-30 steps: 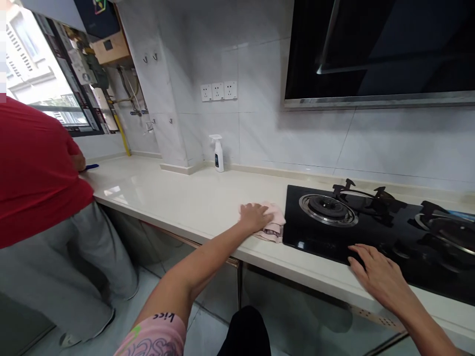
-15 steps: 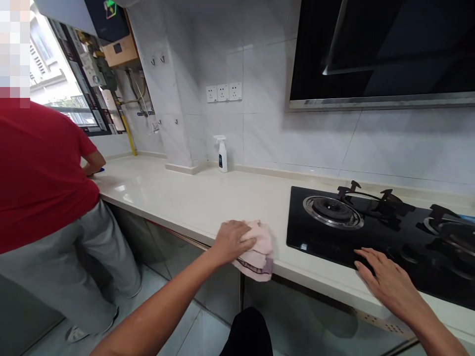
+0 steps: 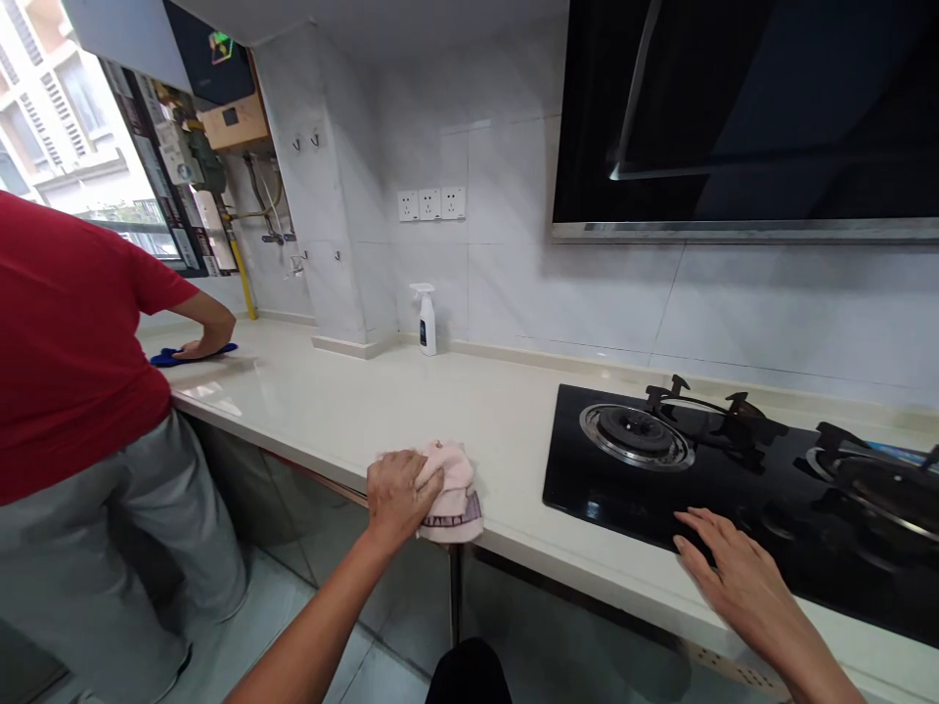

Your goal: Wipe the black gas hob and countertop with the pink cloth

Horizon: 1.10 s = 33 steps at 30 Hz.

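Observation:
A folded pink cloth (image 3: pixel 449 489) lies at the front edge of the cream countertop (image 3: pixel 330 401), one corner hanging over. My left hand (image 3: pixel 400 494) is closed on its left side, pressing it down against the surface. Over at the right, my right hand (image 3: pixel 734 567) rests with fingers stretched out on the front edge of the black gas hob (image 3: pixel 587 489); nothing is in it.
A white spray bottle (image 3: pixel 426 321) stands against the back wall. To the left, a person in a red shirt (image 3: pixel 73 342) leans over the counter, a hand on a blue cloth (image 3: pixel 167 358). A black range hood (image 3: pixel 734 117) overhangs the hob, whose pan supports (image 3: pixel 740 406) stick up.
My left hand has slid left along the counter edge with the pink cloth. The other person's hand and blue cloth have come into clearer view. My right hand stays on the hob's edge.

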Tool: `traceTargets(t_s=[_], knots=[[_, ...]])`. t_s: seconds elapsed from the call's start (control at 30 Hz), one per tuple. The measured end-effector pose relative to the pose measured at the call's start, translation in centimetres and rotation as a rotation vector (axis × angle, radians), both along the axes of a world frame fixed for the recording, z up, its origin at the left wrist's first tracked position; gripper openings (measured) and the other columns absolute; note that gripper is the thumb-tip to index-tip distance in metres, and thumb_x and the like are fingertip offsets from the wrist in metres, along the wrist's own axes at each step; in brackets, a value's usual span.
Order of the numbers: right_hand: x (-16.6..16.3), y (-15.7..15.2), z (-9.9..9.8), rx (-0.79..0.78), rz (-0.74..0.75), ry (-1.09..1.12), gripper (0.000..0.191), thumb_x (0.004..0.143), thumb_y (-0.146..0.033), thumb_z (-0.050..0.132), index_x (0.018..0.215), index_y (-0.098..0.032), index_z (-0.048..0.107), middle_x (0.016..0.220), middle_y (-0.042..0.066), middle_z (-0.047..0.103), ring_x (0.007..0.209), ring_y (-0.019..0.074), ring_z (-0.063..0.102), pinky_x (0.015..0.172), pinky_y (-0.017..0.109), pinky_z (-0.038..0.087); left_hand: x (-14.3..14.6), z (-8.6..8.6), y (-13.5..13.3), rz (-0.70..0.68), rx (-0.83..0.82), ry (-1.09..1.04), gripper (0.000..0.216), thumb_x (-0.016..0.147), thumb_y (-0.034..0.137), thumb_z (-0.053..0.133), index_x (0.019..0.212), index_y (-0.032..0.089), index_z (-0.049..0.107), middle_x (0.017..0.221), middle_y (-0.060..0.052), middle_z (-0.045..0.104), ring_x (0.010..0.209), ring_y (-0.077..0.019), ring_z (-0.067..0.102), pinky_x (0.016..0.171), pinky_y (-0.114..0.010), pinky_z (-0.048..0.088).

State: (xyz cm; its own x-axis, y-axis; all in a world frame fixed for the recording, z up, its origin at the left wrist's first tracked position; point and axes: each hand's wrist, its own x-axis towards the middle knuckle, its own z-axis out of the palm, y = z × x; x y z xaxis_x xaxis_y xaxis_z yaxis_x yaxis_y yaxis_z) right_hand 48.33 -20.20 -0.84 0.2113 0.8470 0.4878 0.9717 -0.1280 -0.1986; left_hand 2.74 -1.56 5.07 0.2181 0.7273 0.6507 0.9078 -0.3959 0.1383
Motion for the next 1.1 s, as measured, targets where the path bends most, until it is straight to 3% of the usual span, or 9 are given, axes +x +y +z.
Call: traceTargets(t_s=[0.17, 0.27, 0.43, 0.57, 0.7, 0.87, 1.0, 1.1], knots=[[0.7, 0.1, -0.4, 0.012, 0.017, -0.011, 0.058, 0.100, -0.062, 0.033, 0.129, -0.024, 0.064, 0.141, 0.012, 0.063, 0.133, 0.0324, 0.057, 0.112, 0.056, 0.043, -0.3, -4.7, -1.8, -0.089, 0.238, -0.142, 0.034, 0.097, 0.051, 0.050, 0.118, 0.030, 0.066, 0.135, -0.008, 0.067, 0.135, -0.0326, 0.053, 0.112, -0.053, 0.039], [0.6, -0.1, -0.3, 0.021, 0.001, -0.029, 0.063, 0.099, -0.063, 0.029, 0.129, -0.022, 0.064, 0.142, 0.013, 0.062, 0.134, 0.0338, 0.056, 0.112, 0.058, 0.042, -2.7, -5.8, -0.9, -0.241, 0.249, -0.045, 0.047, 0.096, 0.062, 0.051, 0.126, 0.029, 0.062, 0.139, -0.011, 0.065, 0.141, -0.0334, 0.048, 0.116, -0.055, 0.037], [-0.2, -0.3, 0.4, -0.023, -0.013, -0.024, 0.063, 0.099, -0.063, 0.027, 0.133, -0.022, 0.062, 0.145, 0.012, 0.060, 0.138, 0.0322, 0.052, 0.114, 0.057, 0.040, -7.0, -3.6, 1.6, -0.518, 0.070, 0.225, 0.064, 0.093, 0.077, 0.048, 0.134, 0.030, 0.060, 0.149, -0.013, 0.058, 0.146, -0.0310, 0.045, 0.122, -0.053, 0.032], [-0.8, -0.1, 0.7, -0.021, -0.021, -0.037, 0.064, 0.099, -0.061, 0.024, 0.132, -0.021, 0.063, 0.145, 0.013, 0.060, 0.138, 0.0320, 0.052, 0.115, 0.056, 0.038, -7.1, -1.1, 2.3, -0.574, -0.017, 0.327, 0.073, 0.091, 0.083, 0.043, 0.137, 0.029, 0.062, 0.148, -0.015, 0.059, 0.137, -0.0315, 0.053, 0.117, -0.050, 0.039], [-1.1, 0.1, 0.6, 0.003, -0.037, -0.038, 0.065, 0.099, -0.058, 0.022, 0.131, -0.019, 0.064, 0.145, 0.014, 0.060, 0.137, 0.0323, 0.052, 0.116, 0.057, 0.037, -3.4, -0.2, 0.9, -0.534, -0.006, 0.395, 0.073, 0.088, 0.083, 0.050, 0.133, 0.028, 0.066, 0.130, -0.015, 0.069, 0.117, -0.0313, 0.063, 0.102, -0.048, 0.048], [-0.9, 0.2, 0.5, -0.043, -0.034, -0.005, 0.064, 0.099, -0.060, 0.026, 0.133, -0.022, 0.063, 0.146, 0.012, 0.060, 0.138, 0.0322, 0.052, 0.115, 0.058, 0.037, 4.7, -1.4, -3.0, -0.683, 0.262, 0.386, 0.073, 0.088, 0.084, 0.047, 0.127, 0.025, 0.066, 0.112, -0.013, 0.070, 0.099, -0.0300, 0.062, 0.088, -0.047, 0.048], [-0.9, 0.4, 0.5, -0.016, -0.039, -0.013, 0.061, 0.100, -0.058, 0.024, 0.131, -0.023, 0.063, 0.144, 0.012, 0.060, 0.137, 0.0316, 0.053, 0.116, 0.057, 0.036, 11.8, -2.6, -7.0, -0.752, 0.303, 0.376, 0.076, 0.084, 0.086, 0.051, 0.128, 0.025, 0.063, 0.113, -0.012, 0.068, 0.098, -0.0306, 0.060, 0.084, -0.048, 0.046], [-0.7, 0.5, 0.3, 0.015, -0.023, -0.002, 0.060, 0.101, -0.056, 0.022, 0.130, -0.022, 0.063, 0.142, 0.013, 0.061, 0.135, 0.0310, 0.054, 0.115, 0.057, 0.037, 16.4, -2.6, -10.3, -0.811, 0.288, 0.410, 0.069, 0.088, 0.074, 0.060, 0.138, 0.026, 0.057, 0.124, -0.012, 0.065, 0.107, -0.0319, 0.058, 0.087, -0.047, 0.045]])
